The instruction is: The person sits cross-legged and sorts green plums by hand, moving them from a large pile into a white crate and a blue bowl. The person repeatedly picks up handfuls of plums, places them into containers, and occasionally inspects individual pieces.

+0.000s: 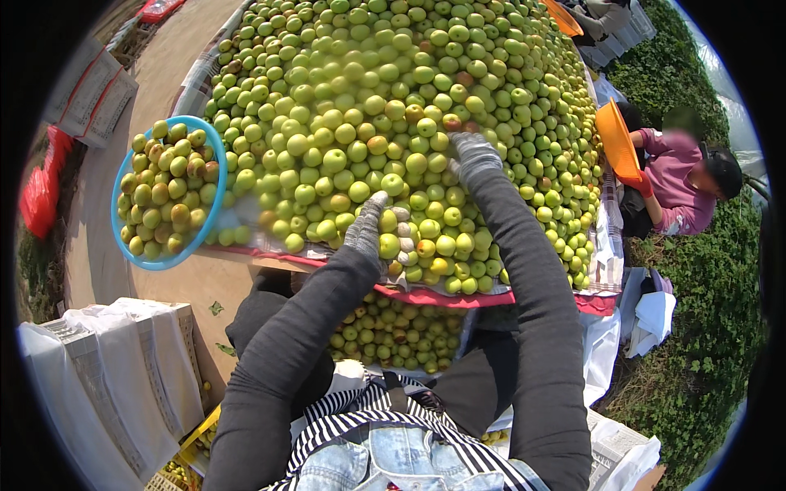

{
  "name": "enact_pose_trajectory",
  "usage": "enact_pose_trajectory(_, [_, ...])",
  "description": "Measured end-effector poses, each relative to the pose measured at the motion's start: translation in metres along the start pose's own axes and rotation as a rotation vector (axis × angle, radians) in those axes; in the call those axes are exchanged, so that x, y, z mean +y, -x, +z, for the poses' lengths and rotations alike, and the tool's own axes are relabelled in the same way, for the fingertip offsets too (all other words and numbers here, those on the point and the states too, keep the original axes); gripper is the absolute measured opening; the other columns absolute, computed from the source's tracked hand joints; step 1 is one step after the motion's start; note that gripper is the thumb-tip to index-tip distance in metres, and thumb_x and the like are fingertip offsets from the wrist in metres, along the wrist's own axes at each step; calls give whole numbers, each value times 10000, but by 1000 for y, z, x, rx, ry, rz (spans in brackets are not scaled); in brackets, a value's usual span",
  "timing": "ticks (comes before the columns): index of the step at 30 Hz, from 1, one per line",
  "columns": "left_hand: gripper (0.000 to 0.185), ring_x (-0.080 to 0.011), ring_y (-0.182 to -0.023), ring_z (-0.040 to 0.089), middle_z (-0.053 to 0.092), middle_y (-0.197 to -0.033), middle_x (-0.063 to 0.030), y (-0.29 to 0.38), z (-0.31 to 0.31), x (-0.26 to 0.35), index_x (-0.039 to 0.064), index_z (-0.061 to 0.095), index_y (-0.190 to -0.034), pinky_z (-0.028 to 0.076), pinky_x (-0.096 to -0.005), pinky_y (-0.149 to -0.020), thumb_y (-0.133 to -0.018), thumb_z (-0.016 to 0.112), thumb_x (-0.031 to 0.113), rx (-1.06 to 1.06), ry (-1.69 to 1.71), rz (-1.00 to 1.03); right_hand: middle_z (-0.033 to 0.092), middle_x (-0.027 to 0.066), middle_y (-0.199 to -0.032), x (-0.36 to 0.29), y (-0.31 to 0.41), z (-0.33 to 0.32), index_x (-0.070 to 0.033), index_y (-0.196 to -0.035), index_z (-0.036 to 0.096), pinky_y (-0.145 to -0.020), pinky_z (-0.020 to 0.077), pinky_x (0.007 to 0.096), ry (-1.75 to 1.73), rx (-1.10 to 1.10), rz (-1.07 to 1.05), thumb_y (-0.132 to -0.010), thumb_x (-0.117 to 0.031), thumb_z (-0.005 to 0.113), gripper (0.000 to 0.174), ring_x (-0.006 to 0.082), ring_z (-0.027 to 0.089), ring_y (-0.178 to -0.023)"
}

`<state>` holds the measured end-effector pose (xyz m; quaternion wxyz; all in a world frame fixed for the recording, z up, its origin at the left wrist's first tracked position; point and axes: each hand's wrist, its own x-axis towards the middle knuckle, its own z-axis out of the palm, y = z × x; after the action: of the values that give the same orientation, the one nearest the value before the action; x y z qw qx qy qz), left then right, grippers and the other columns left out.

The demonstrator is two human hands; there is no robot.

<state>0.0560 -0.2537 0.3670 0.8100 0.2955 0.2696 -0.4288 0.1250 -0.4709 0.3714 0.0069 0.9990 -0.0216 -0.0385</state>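
A broad heap of round green-yellow fruits (pixel 334 161), which look like jujubes, lies before me on a cloth-covered surface. My left hand (pixel 365 226), in a grey knit glove, rests on the near part of the heap with its fingers stretched forward, beside a green fruit (pixel 389 245). Its palm side is hidden. Farther out and to the right, my right hand (pixel 476 155), gloved alike, reaches into the heap near a reddish fruit (pixel 452 122). Its thumb and fingers are apart, with no held fruit visible. Several pale, wrinkled pieces (pixel 404 230) lie between the fruits near my left hand.
A blue-rimmed basket (pixel 220 175) of browner fruits stands at the left. More fruits (pixel 399 337) fill a container below the red-trimmed edge (pixel 430 297). Crates (pixel 132 374) with white sheets are at lower left. At right, a person (pixel 678 175) in red gloves holds an orange basin (pixel 616 144).
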Motion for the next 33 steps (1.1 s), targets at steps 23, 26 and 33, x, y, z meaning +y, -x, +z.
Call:
enact_pose_trajectory(23, [464,-181,-513,518,549,-689,-56,8,-2,0,57,566,-839,434,-281,-403,-797,486,513,18,39,39,571,124,-999,-23,95,-5,-16,-1179,453,-727,501,286,-2246,-286,73,-833,-312,559,467,181,590,-847])
enact_pose_trajectory(26, [491,-173,-517,513,564,-719,-68,9,-2,0,59,572,-891,439,-278,-413,-799,465,529,15,-3,30,607,103,-874,-31,101,-3,-14,-1077,525,-602,480,238,-2283,-325,210,-830,-375,546,438,144,586,-711])
enact_pose_trajectory(33, [539,-146,-634,515,572,-955,-73,16,-2,2,119,538,-1094,464,-237,-477,-797,433,556,-231,110,-54,621,45,-791,-62,109,-27,-4,-960,588,-555,443,195,-1575,-155,31,-847,-305,531,327,73,546,-616])
